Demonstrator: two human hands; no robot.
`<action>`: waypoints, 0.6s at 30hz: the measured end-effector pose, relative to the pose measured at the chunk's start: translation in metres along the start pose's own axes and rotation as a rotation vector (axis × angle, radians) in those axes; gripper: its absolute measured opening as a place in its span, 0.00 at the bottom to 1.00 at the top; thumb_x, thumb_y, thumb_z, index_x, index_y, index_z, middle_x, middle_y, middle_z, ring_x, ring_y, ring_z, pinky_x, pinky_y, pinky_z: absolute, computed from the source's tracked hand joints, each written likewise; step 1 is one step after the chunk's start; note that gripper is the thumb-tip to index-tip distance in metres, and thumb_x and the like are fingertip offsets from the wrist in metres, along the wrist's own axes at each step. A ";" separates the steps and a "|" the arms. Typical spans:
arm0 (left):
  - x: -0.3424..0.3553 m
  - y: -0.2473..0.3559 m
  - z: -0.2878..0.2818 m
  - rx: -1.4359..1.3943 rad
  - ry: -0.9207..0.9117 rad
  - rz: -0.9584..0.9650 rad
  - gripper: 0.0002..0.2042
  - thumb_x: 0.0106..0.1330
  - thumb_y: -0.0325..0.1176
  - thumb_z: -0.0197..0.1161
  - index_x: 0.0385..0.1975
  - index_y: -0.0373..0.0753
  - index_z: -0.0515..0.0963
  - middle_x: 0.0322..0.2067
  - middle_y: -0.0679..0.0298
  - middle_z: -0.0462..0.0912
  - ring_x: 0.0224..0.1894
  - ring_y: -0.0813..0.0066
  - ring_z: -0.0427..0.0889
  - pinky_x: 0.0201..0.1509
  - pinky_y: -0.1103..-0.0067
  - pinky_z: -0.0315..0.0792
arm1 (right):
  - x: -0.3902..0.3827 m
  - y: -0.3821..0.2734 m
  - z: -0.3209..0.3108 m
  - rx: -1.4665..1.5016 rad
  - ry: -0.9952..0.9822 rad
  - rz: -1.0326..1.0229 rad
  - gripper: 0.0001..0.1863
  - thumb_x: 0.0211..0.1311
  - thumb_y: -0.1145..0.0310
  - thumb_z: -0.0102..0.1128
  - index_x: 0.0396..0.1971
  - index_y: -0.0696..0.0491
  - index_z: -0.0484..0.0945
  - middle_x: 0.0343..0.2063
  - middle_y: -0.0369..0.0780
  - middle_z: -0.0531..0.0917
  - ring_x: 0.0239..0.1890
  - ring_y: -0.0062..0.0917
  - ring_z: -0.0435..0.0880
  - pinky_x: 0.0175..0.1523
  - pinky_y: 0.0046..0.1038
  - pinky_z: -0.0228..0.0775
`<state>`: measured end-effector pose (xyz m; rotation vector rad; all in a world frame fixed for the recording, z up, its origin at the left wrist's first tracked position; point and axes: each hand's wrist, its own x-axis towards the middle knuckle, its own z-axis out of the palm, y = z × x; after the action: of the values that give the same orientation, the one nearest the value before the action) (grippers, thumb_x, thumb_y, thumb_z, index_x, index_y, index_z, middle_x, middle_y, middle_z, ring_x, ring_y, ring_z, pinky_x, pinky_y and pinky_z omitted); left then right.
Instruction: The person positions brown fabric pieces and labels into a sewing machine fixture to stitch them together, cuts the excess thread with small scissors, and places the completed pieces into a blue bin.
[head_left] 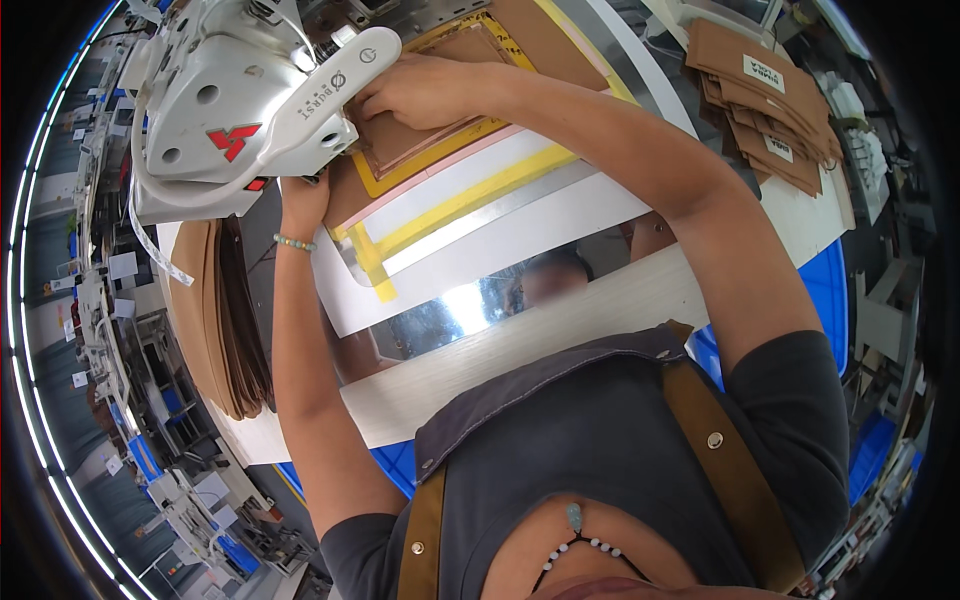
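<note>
brown panel (390, 140): lying flat within the yellow frame (440, 158), just right of the sewing machine (200, 120) and partly covered by the right hand (425, 92).
step at the frame: judged to be positioning or guiding the framed panel at the machine; cannot tell whether stitching is under way.
next move at the frame: judged to call for level, steady guidance, with fingertips kept clear of the machine head.
right hand: set palm-down above the brown panel, pointing left toward the machine.
right fingers (375, 100): bent and loosely grouped, close beside the white lever (330, 95); cannot tell whether pressing or pinching.
right arm (640, 150): bent at the elbow, crossing above the white sheet (450, 270) from the right.
left hand (305, 200): mostly hidden beneath the machine, with a bead bracelet (295, 243) at the wrist.
left fingers: out of sight; cannot tell whether spread, pressed together or pinching.
left arm (305, 340): reaching forward, nearly straight.
brown stack (210, 320): standing just left of the left arm.
labelled brown pieces (770, 100): piled beyond the right arm.
</note>
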<state>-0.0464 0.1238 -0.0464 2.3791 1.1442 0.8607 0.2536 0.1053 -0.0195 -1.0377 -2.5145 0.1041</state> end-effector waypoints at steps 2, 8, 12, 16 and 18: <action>-0.006 0.016 -0.011 0.012 0.049 -0.067 0.12 0.73 0.29 0.62 0.50 0.29 0.82 0.47 0.48 0.88 0.49 0.54 0.87 0.54 0.69 0.77 | -0.002 -0.006 -0.005 0.017 -0.007 -0.019 0.23 0.63 0.74 0.53 0.56 0.48 0.85 0.61 0.35 0.81 0.67 0.34 0.73 0.72 0.41 0.64; -0.024 0.058 -0.023 0.073 -0.043 0.002 0.12 0.72 0.29 0.62 0.50 0.29 0.82 0.52 0.45 0.83 0.54 0.47 0.83 0.58 0.67 0.74 | -0.016 -0.011 -0.018 0.099 -0.043 -0.052 0.22 0.61 0.75 0.54 0.54 0.48 0.87 0.60 0.36 0.82 0.65 0.36 0.74 0.71 0.41 0.65; -0.047 0.076 -0.032 0.100 -0.108 -0.078 0.12 0.76 0.29 0.60 0.53 0.33 0.83 0.57 0.51 0.82 0.56 0.57 0.81 0.61 0.72 0.71 | -0.020 -0.023 -0.022 0.152 -0.083 -0.066 0.20 0.63 0.77 0.54 0.52 0.51 0.87 0.60 0.40 0.82 0.67 0.36 0.74 0.73 0.39 0.64; -0.063 0.098 -0.035 0.146 -0.082 0.046 0.11 0.73 0.26 0.61 0.52 0.35 0.84 0.59 0.54 0.82 0.62 0.54 0.78 0.67 0.65 0.70 | -0.027 -0.030 -0.027 0.174 -0.089 -0.080 0.19 0.64 0.77 0.54 0.52 0.51 0.87 0.60 0.40 0.82 0.65 0.36 0.76 0.72 0.39 0.66; -0.065 0.111 -0.037 0.192 -0.102 0.090 0.11 0.72 0.26 0.62 0.51 0.36 0.84 0.59 0.55 0.82 0.63 0.54 0.78 0.68 0.65 0.70 | -0.030 -0.032 -0.029 0.205 -0.107 -0.094 0.18 0.65 0.76 0.55 0.52 0.51 0.87 0.60 0.40 0.82 0.64 0.36 0.76 0.70 0.39 0.68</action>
<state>-0.0389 0.0076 0.0187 2.6153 1.1328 0.6749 0.2634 0.0592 0.0039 -0.8511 -2.5782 0.3905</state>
